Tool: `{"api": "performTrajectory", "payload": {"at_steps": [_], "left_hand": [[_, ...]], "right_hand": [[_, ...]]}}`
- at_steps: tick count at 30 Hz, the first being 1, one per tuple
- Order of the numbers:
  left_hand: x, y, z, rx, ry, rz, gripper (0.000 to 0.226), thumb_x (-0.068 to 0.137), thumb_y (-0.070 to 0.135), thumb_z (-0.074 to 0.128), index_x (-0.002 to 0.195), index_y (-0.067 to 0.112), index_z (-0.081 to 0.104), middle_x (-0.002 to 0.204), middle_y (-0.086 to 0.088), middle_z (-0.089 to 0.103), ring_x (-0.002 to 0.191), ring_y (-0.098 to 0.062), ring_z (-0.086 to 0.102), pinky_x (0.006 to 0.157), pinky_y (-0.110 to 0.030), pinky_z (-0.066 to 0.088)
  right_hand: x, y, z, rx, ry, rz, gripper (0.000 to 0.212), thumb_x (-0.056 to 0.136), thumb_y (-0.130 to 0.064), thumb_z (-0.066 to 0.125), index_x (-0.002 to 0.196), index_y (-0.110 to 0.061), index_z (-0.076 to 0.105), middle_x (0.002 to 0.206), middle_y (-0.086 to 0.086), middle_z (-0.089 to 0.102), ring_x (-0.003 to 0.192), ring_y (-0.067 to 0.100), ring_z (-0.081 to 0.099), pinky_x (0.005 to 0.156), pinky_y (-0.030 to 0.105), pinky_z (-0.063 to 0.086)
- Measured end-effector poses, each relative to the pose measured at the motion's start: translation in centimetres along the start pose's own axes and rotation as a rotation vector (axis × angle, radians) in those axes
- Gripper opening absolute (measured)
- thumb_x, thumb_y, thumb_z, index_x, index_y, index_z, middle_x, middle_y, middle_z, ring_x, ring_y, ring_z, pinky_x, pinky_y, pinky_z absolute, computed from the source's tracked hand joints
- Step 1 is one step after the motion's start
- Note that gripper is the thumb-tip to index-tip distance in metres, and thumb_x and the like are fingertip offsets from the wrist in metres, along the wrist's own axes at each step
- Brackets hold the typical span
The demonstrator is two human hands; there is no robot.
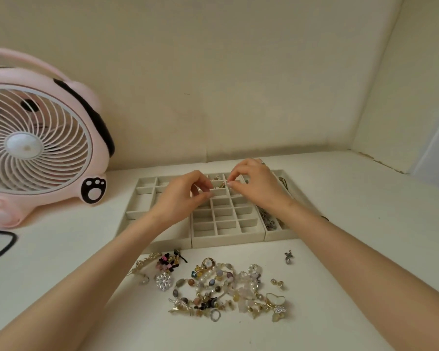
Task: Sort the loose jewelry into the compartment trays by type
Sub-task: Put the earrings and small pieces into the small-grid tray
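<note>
1. Fan (36, 143): pink, animal-shaped, with a white grille. Stands at the far left of the table (352, 249), against the wall.
2. Dark-rimmed object (0, 243): left edge, only partly in view; kind not discernible.
3. Left tray (142, 198): cream, with larger compartments, touching the middle tray.
4. Left hand (180, 196): over the seam between the left and middle trays. The fingers are curled and thumb and forefinger are drawn together; I cannot tell whether anything is pinched.
5. Middle tray (223, 219): a grid of small square cells. A few small pieces lie in the far cells, and one gold piece (221, 185) lies between the two hands.
6. Right hand (254, 183): over the far cells of the middle tray, fingertips pinched together. Contents too small to tell. It wears a band (262, 162) on one finger.
7. Right tray (274, 230): long compartments holding chains.
8. Loose jewelry (221, 287): heaped on the table near the trays, mostly beaded bracelets, rings and brooches. A snowflake brooch (163, 281) lies at its left. A snake ring (288, 257) and an earring pair (278, 283) lie apart at its right.
</note>
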State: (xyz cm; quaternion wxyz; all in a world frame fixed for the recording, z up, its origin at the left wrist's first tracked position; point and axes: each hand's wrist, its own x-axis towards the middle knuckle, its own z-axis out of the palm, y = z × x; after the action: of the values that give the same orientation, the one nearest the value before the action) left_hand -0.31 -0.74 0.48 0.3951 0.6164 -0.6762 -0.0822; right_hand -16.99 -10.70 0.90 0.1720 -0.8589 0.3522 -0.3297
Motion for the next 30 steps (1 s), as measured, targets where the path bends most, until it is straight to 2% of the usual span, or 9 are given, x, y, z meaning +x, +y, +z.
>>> {"api": "performTrajectory", "payload": {"at_steps": [6, 13, 16, 18, 22, 25, 30], "left_hand": [[-1.0, -0.7, -0.1, -0.036, 0.063, -0.067, 0.005, 0.088, 0.018, 0.062, 0.092, 0.019, 0.062, 0.086, 0.01, 0.063, 0.076, -0.007, 0.057, 0.063, -0.017, 0.043], [-1.6, -0.3, 0.4, -0.014, 0.019, -0.061, 0.007, 0.088, 0.017, 0.062, 0.093, 0.022, 0.061, 0.088, 0.01, 0.063, 0.078, -0.005, 0.055, 0.069, -0.019, 0.043], [-1.8, 0.1, 0.5, -0.009, 0.002, -0.035, 0.008, 0.089, 0.016, 0.061, 0.094, 0.023, 0.06, 0.089, 0.01, 0.062, 0.077, -0.002, 0.054, 0.064, -0.01, 0.04], [-2.0, 0.3, 0.6, -0.002, -0.014, -0.018, 0.007, 0.089, 0.017, 0.061, 0.095, 0.022, 0.06, 0.089, 0.01, 0.062, 0.078, -0.003, 0.054, 0.064, -0.008, 0.04], [-2.5, 0.9, 0.9, -0.004, -0.07, 0.022, 0.007, 0.09, 0.018, 0.06, 0.097, 0.02, 0.061, 0.085, 0.011, 0.06, 0.074, 0.001, 0.053, 0.064, -0.008, 0.04], [-2.7, 1.5, 1.3, -0.005, -0.106, 0.059, 0.008, 0.09, 0.018, 0.06, 0.098, 0.018, 0.062, 0.089, 0.01, 0.062, 0.075, 0.001, 0.053, 0.065, -0.012, 0.042], [-2.9, 2.4, 1.7, 0.003, -0.156, 0.13, 0.008, 0.088, 0.017, 0.062, 0.096, 0.016, 0.063, 0.091, 0.009, 0.063, 0.078, -0.003, 0.055, 0.066, -0.016, 0.044]], "right_hand": [[1.5, 0.6, 2.0, -0.06, -0.048, 0.082, 0.008, 0.084, -0.027, 0.068, 0.089, -0.022, 0.072, 0.108, 0.001, 0.059, 0.114, 0.019, 0.044, 0.085, 0.026, 0.034], [-0.6, 0.7, -0.7, -0.079, -0.005, 0.021, 0.007, 0.086, -0.026, 0.065, 0.09, -0.025, 0.071, 0.106, -0.004, 0.059, 0.111, 0.013, 0.045, 0.085, 0.024, 0.032], [-2.7, 0.5, -2.4, -0.07, 0.003, 0.004, 0.007, 0.086, -0.026, 0.066, 0.09, -0.024, 0.071, 0.099, -0.005, 0.06, 0.097, 0.01, 0.05, 0.084, 0.028, 0.041], [-4.4, 0.4, -3.5, -0.044, -0.001, -0.005, 0.005, 0.085, -0.025, 0.068, 0.088, -0.025, 0.071, 0.092, -0.006, 0.06, 0.083, 0.008, 0.052, 0.078, 0.026, 0.044], [-8.1, 0.7, -5.4, -0.008, -0.115, -0.002, 0.006, 0.079, -0.021, 0.074, 0.083, -0.025, 0.073, 0.083, -0.011, 0.06, 0.071, -0.002, 0.051, 0.067, 0.015, 0.039], [-10.8, 1.2, -6.8, 0.051, -0.246, 0.016, 0.008, 0.075, -0.018, 0.078, 0.078, -0.024, 0.074, 0.081, -0.007, 0.063, 0.069, -0.001, 0.052, 0.064, 0.011, 0.037], [-13.3, 1.9, -7.4, 0.09, -0.267, 0.03, 0.012, 0.069, -0.019, 0.083, 0.077, -0.024, 0.075, 0.079, -0.006, 0.063, 0.071, 0.001, 0.053, 0.064, 0.009, 0.035]]}}
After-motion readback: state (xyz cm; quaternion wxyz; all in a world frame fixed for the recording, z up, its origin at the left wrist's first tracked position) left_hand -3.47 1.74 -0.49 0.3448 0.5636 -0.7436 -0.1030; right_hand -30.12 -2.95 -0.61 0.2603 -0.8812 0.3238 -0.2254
